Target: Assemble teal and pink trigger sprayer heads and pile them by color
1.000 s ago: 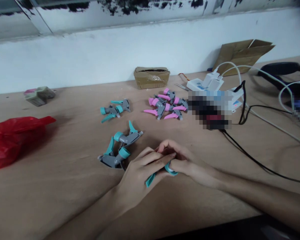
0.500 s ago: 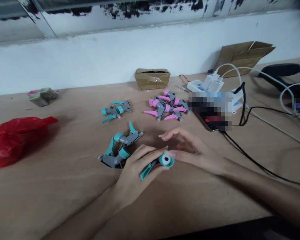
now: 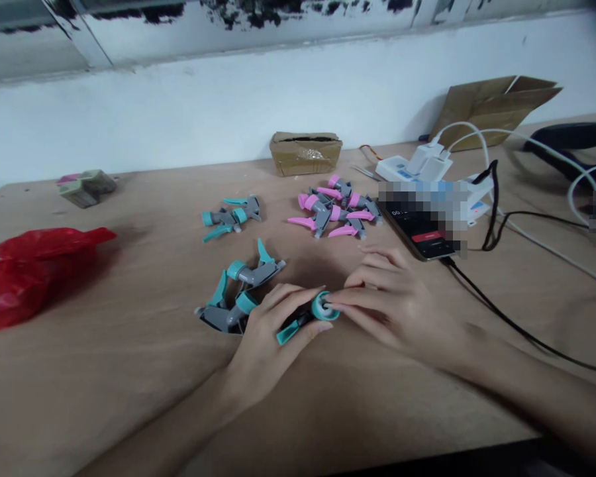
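Note:
My left hand (image 3: 265,334) is wrapped round a grey trigger spray head with a teal collar and lever (image 3: 287,332); its collar opening, with a white insert, is turned toward my right hand. My right hand (image 3: 395,301) has thumb and forefinger pinched together right at that opening. Something small and grey shows at the fingertips, too little of it to name. Beside my left hand lie two teal-and-grey spray heads, a lower one (image 3: 223,318) and an upper one (image 3: 253,273). Farther back is a small teal group (image 3: 232,217), and right of it a pile of pink-and-grey spray heads (image 3: 335,209).
A red plastic bag (image 3: 30,271) lies at the left, with a greenish-grey block (image 3: 87,188) behind it. Against the wall stand a small cardboard box (image 3: 305,156) and an opened carton (image 3: 481,109). A phone (image 3: 420,232), power strip (image 3: 395,169) and cables occupy the right.
My right hand has gone from loosely spread fingers beside the collar to a pinch at its opening. The spray head in my left hand has shifted slightly left and up in view.

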Demonstrator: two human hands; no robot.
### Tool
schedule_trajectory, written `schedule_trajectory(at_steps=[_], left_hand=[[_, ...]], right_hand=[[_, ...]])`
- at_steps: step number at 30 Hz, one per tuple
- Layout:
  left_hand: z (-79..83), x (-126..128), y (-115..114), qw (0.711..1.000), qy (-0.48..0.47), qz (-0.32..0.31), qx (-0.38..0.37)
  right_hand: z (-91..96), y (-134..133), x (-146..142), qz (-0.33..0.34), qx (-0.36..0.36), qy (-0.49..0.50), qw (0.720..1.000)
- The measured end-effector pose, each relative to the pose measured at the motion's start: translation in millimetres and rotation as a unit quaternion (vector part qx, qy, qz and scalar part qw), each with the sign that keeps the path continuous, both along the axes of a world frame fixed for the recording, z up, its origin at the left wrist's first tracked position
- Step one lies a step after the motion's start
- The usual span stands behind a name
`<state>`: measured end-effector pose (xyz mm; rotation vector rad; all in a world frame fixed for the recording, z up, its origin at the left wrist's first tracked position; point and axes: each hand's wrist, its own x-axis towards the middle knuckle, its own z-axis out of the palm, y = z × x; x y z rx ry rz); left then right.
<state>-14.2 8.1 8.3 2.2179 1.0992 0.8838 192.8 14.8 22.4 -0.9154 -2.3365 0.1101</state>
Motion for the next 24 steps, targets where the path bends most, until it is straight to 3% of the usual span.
schedule_trajectory(at_steps=[7,14,24], left_hand=[[-1.5,1.8,-1.3,0.995,0.047,0.035,0.078],[-2.9,1.3,-1.7,0.99,0.053,0.025,0.131],[-2.3,2.6,-0.7,0.995,0.054,0.036,0.082]], right_hand=[[-11.4,-8.2,-9.7,-0.018,-0.052,0.017,0.998],[-13.7,-8.9,-12.2,-0.021,-0.173,0.115,0.978],[-9.5,-1.2,-11.4,-0.026,-0.109,0.052,0.992]])
